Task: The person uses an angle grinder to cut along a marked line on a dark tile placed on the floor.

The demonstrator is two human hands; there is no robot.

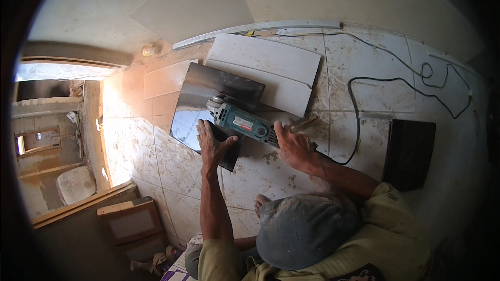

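Note:
A teal angle grinder [244, 124] lies across a glossy black tile [195, 96], its metal head and disc end over the tile's middle. My right hand [294, 148] is wrapped round the grinder's rear end, where the cord comes out. Pressed on the tile's near part, my left hand [211, 144] has its fingers spread, just beside the grinder's head. The tile's surface reflects bright light there. The grinder hides where the tile's upper and lower parts meet, so I cannot tell whether they are joined.
Large off-white tiles [271, 60] lie just beyond, partly under the black one. A long metal bar [260, 27] runs along the wall. The dark cord [359, 109] loops rightward over the dusty floor. Another black tile [410, 153] lies right; a wooden-framed box [130, 221] stands lower left.

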